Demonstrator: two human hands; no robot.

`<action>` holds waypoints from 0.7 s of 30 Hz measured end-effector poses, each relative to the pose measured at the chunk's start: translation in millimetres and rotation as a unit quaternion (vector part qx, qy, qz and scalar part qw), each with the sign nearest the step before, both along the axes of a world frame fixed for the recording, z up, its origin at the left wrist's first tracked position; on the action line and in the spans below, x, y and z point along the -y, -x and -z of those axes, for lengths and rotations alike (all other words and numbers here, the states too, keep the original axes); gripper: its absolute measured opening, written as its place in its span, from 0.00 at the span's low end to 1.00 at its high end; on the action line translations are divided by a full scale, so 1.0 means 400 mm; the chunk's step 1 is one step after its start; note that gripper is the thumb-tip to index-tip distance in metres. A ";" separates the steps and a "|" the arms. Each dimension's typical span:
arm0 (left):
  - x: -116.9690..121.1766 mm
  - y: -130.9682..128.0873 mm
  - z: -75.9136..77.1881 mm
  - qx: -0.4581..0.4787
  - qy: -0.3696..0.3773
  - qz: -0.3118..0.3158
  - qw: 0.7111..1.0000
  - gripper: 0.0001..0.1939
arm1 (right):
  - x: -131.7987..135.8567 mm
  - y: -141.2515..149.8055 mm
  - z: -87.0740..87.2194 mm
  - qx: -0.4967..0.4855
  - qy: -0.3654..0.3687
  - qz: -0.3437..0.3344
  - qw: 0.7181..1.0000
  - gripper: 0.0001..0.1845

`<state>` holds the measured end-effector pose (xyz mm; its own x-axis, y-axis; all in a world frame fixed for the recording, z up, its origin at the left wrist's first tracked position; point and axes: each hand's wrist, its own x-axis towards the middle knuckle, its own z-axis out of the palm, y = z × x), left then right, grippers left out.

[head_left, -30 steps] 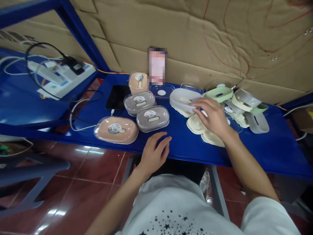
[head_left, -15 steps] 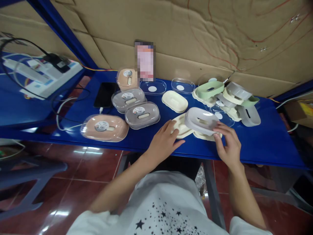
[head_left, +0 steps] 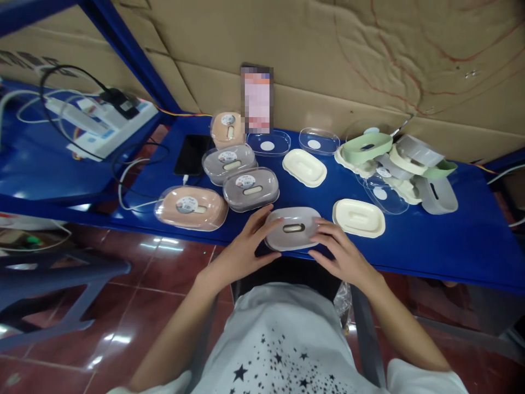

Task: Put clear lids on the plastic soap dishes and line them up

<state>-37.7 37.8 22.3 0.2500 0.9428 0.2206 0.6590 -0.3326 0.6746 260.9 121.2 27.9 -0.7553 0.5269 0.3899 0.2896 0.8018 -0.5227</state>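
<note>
A grey oval box cover with a slot in its top lies near the table's front edge, and something cream shows through the slot. My left hand grips its left end, fingers on top and thumb at the near side. At the opposite end my right hand holds it with bent fingers, thumb low. Just right of it lies a cream oval base. Another cream base lies farther back. Two grey boxes with clear lids stand to the left of it, close to my left hand.
Peach lidded boxes stand at the left and back. Clear lids lie behind. Green, grey and cream parts are piled at the right. A black phone, a power strip and cables occupy the left. A blurred phone leans against cardboard.
The grey cover has moved left and down from above the cream bases, to the front edge. My left hand has come onto it too. The camera view has shifted slightly.
</note>
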 end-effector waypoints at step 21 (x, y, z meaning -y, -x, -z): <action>0.006 0.017 0.015 0.011 -0.062 -0.045 0.997 0.33 | -0.436 0.304 -0.132 0.181 -0.110 0.035 0.977 0.24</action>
<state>-44.7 35.2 16.2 0.1586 0.9267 0.3408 0.6757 -0.3535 0.6469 139.3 295.7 80.5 -0.8295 0.5159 0.2137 0.4821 0.8548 -0.1924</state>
